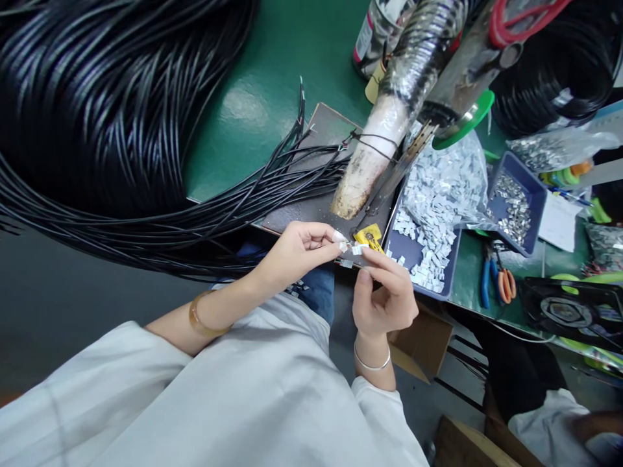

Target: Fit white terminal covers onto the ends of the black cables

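White connector (359, 249) is the weak point: between the hands, at 3 o'clock from view center, over the bench edge. Black cable bundle (87, 97), way out at 10 o'clock from it: heavy, loose strands overlapping, so a snag or slide could tug the work. Duct (384, 120) at 12 to 1, its mouth close beyond the fingers: raising a hand carelessly might knock it. Blue tray (406, 249) at 3, piled with white pieces: an elbow or sleeve bump could spill some. Left hand (299, 251) at 9: finger and thumb pinched on a thin piece, too small to identify; a weak pinch could let it twist. Right hand (387, 295) at 5: half curled, index fingertip at the connector, thumb apart; can't tell if it's gripped or just steadied. If just steadied, could flick off. Yellow tool (368, 235), right behind at 1 to 2: crowds the fingertips, easy to catch.
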Demonstrator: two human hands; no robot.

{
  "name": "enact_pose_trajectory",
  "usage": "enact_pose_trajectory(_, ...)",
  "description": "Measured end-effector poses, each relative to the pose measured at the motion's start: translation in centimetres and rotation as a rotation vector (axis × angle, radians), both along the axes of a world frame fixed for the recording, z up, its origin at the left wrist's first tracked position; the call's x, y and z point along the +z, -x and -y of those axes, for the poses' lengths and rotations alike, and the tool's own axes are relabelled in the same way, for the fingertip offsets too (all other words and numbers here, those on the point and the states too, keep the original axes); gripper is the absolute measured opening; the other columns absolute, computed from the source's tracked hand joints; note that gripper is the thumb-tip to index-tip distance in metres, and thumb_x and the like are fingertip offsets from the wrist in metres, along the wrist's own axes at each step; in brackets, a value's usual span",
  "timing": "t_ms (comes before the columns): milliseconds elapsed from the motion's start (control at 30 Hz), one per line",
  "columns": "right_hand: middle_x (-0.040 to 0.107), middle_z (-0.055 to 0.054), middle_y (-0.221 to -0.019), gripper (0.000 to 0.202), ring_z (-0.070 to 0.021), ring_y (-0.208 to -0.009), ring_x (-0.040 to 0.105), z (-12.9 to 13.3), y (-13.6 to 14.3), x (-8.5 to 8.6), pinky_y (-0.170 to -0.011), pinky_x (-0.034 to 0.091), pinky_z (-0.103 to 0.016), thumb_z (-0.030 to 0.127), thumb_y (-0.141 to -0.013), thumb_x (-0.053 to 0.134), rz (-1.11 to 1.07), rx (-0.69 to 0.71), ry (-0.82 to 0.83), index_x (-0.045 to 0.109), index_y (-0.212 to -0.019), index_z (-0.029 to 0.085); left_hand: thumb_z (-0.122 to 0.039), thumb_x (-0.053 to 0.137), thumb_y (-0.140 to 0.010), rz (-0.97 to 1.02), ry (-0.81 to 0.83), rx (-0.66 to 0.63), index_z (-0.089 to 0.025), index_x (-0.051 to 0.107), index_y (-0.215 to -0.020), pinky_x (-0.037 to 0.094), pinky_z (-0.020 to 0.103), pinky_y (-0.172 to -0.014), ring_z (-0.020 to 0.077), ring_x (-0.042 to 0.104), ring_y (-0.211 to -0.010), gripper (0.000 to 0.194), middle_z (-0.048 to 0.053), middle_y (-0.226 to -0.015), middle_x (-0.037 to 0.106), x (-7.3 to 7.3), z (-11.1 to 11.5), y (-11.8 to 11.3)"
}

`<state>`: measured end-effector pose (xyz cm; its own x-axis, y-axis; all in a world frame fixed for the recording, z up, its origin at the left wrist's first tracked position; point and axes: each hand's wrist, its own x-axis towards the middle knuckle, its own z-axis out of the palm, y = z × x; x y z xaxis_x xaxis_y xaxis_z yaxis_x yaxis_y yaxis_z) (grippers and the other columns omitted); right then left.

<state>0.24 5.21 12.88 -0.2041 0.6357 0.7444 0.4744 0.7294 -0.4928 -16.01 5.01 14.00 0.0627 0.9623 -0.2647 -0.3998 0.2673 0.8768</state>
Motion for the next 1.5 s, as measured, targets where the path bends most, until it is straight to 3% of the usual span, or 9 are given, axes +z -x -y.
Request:
enact_pose_trajectory(133,0.076,-0.003,-0.098,0.017,-0.0188,-0.09,0.074,-0.14,0.09,0.47,-0.077,0.062,-0.035,0.011,-0.084,0.064,-0.084,0.0,0.143,0.064,-0.095,0.024,-0.023,0.081,-0.068,0.015,0.022,-0.006,-0.012,0.072,-0.074,0.048,0.019,-0.067,0.0087,0.06,-0.067,0.015,0.0,-0.07,0.068,-0.03,-0.09,0.0)
enact_pose_trajectory(333,0.077,-0.003,-0.094,0.023,-0.016,-0.084,0.073,0.03,0.31,0.58,-0.076,0.061,-0.03,0.005,-0.078,0.069,-0.018,0.03,0.067,0.066,-0.093,0.022,-0.016,0.078,-0.064,0.004,0.009,0.032,-0.012,0.072,-0.071,0.047,0.019,-0.063,0.0086,0.058,-0.063,0.01,0.0,-0.067,0.067,-0.12,-0.18,-0.38)
enact_pose_trajectory(600,0.075,-0.003,-0.093,0.012,-0.0187,-0.087,0.073,-0.19,0.04,0.4,-0.075,0.062,-0.036,0.012,-0.085,0.063,-0.177,-0.026,0.213,0.063,-0.092,0.022,-0.019,0.069,-0.073,-0.097,-0.016,-0.029,-0.011,0.068,-0.067,0.041,0.019,-0.06,0.0074,0.052,-0.06,0.01,-0.002,-0.062,0.06,-0.01,0.07,-0.19)
enact_pose_trajectory(867,0.076,-0.002,-0.099,0.025,-0.0167,-0.085,0.074,0.34,0.34,0.36,-0.077,0.062,-0.032,0.01,-0.08,0.07,0.072,-0.011,-0.018,0.066,-0.099,0.025,-0.016,0.075,-0.066,-0.032,-0.005,0.001,-0.013,0.069,-0.068,0.044,0.019,-0.061,0.0082,0.056,-0.062,0.006,-0.001,-0.065,0.064,0.19,0.06,-0.28)
enact_pose_trajectory(1100,0.074,-0.004,-0.095,0.011,-0.0183,-0.089,0.073,-0.19,0.16,-0.22,-0.077,0.063,-0.037,0.013,-0.087,0.061,-0.194,-0.026,0.257,0.061,-0.094,0.022,-0.018,0.073,-0.069,-0.05,-0.013,0.018,-0.013,0.072,-0.07,0.043,0.019,-0.059,0.0085,0.055,-0.061,0.006,0.0,-0.063,0.063,0.0,0.06,-0.14)
enact_pose_trajectory(1333,0.075,-0.003,-0.095,0.015,-0.0184,-0.087,0.073,0.07,0.11,0.06,-0.075,0.062,-0.036,0.012,-0.085,0.063,-0.144,0.011,0.155,0.06,-0.094,0.023,-0.021,0.072,-0.07,-0.063,-0.02,0.0,-0.012,0.068,-0.068,0.041,0.019,-0.059,0.0075,0.052,-0.059,0.01,-0.002,-0.061,0.059,-0.13,-0.12,-0.19)
enact_pose_trajectory(1500,0.074,-0.005,-0.098,0.014,-0.0181,-0.092,0.073,-0.04,0.11,-0.33,-0.079,0.062,-0.036,0.011,-0.086,0.062,-0.169,-0.002,0.21,0.061,-0.095,0.021,-0.019,0.07,-0.071,-0.085,-0.021,0.003,-0.012,0.068,-0.067,0.042,0.019,-0.06,0.0078,0.053,-0.06,0.009,-0.001,-0.061,0.062,0.33,-0.01,-0.23)
